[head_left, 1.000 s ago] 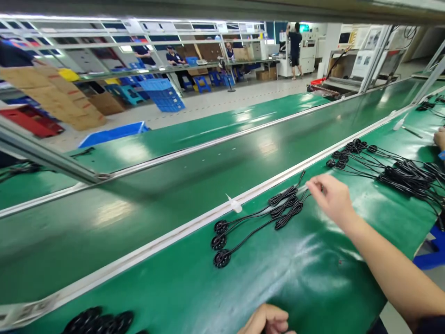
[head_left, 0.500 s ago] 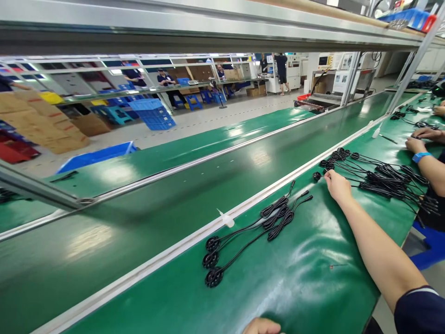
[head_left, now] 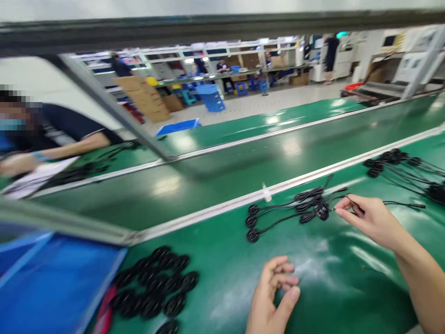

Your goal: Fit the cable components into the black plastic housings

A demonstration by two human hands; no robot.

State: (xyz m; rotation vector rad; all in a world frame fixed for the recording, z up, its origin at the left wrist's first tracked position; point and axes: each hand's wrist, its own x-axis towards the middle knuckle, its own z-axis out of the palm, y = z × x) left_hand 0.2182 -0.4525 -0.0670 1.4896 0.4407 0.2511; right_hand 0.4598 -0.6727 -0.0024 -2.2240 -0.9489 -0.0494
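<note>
My right hand [head_left: 368, 215] pinches a black cable [head_left: 403, 203]. Its round black head [head_left: 321, 210] hangs just left of my fingertips, and the far end trails off to the right behind the hand. Below that head and beside it lie bundled black cables [head_left: 311, 197], whose round ends [head_left: 252, 235] point left on the green mat [head_left: 222, 269]. Nearer to me, my left hand [head_left: 274, 292] is held over the mat with fingers curled apart and nothing in them.
Many round black parts [head_left: 153, 283] lie at left, beside a blue bin [head_left: 62, 278] and a red-handled tool [head_left: 106, 311]. More cables [head_left: 392, 162] lie at right. A white rail [head_left: 208, 213] borders the conveyor belt [head_left: 243, 167]. A co-worker [head_left: 62, 125] works across it.
My right hand has drawn a cable from the pile at right toward the bundled cables. My left hand has come further into view. The view has swung left, showing the bin and round parts.
</note>
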